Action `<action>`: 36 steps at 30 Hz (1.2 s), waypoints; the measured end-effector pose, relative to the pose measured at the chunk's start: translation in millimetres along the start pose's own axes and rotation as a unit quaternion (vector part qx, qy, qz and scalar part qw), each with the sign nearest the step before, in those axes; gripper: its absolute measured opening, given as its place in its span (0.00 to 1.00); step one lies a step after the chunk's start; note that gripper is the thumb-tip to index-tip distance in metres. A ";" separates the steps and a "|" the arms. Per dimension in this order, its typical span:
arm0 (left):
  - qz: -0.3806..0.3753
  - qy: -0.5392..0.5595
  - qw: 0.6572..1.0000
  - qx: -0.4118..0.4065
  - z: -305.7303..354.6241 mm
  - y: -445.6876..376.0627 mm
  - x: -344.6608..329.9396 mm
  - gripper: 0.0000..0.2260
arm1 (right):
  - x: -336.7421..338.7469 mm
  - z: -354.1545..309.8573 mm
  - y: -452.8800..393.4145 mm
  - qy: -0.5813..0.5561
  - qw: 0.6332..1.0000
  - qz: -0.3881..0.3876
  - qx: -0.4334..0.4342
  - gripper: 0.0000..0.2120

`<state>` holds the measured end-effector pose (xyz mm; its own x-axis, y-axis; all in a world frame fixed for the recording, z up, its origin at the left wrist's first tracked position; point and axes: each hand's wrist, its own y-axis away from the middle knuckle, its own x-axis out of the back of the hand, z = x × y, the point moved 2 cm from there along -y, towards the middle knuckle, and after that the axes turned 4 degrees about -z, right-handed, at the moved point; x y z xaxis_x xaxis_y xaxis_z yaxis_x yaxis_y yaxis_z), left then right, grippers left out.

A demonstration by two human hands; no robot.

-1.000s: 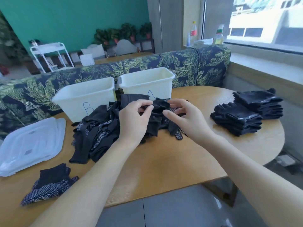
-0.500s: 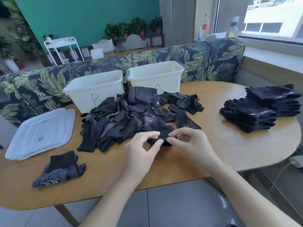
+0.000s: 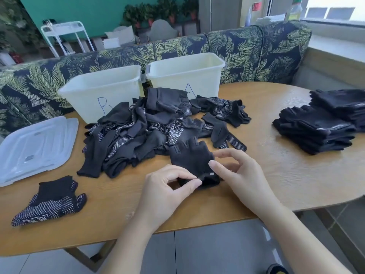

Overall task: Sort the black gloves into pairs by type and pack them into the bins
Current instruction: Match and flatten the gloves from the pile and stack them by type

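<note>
Since a second ago we are working lower on the table: then both hands were up in the heap, and now they are drawing one plain black fingerless knit glove [image 3: 194, 161] out to the near edge of the round wooden table [image 3: 276, 175]. Our left hand [image 3: 167, 191] is pinching the glove's cuff between thumb and forefinger; our right hand [image 3: 240, 175] is resting its thumb on the cuff's other corner, the remaining fingers spread and lifted. The glove is lying flat, its long axis running away from us, cuff toward our grip and short finger stubs touching the loose heap of black gloves [image 3: 150, 131]. The two hands are equally near it. Its likely mates are the folded stacks of plain black gloves [image 3: 316, 129] well off to our right, so we judge the right hand better placed to carry it. The white plastic bins lettered B [image 3: 102, 89] and A [image 3: 187, 74] are standing beyond the heap.
</note>
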<state>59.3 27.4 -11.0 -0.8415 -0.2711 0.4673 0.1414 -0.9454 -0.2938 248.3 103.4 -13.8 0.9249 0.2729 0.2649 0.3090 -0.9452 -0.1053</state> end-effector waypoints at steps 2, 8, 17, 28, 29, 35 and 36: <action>0.000 0.007 1.000 0.000 1.5 1.1 -0.2 0.04 | 3.0 0.9 -1.0 0.012 1.000 0.008 -0.019 0.10; 0.030 0.041 0.999 0.015 3.1 5.9 0.2 0.04 | 3.3 -2.6 -6.6 -0.009 0.996 -0.039 -0.078 0.13; -0.009 0.003 0.999 -0.033 0.1 4.9 1.5 0.05 | -7.6 -10.2 -6.3 -0.146 0.988 0.002 -0.040 0.11; -0.021 0.272 0.962 0.018 3.6 2.7 1.1 0.25 | -36.6 -21.0 4.9 -0.178 0.972 -0.089 0.125 0.16; -0.016 0.294 0.955 0.030 2.5 2.8 1.8 0.26 | -39.3 -21.1 6.2 -0.177 0.969 -0.105 0.136 0.17; -0.006 0.379 0.922 0.081 3.6 4.2 1.7 0.26 | -47.1 -20.6 13.0 -0.120 0.965 -0.150 0.178 0.24; 0.003 0.380 0.921 0.090 2.1 3.9 1.5 0.24 | -46.5 -21.0 13.4 -0.115 0.966 -0.143 0.182 0.24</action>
<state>59.7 22.9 -9.7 -0.9525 -0.1360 -0.2726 0.1738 -0.9775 -0.1196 204.7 74.4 -7.4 0.8015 0.5862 0.1180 0.5787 -0.7107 -0.4001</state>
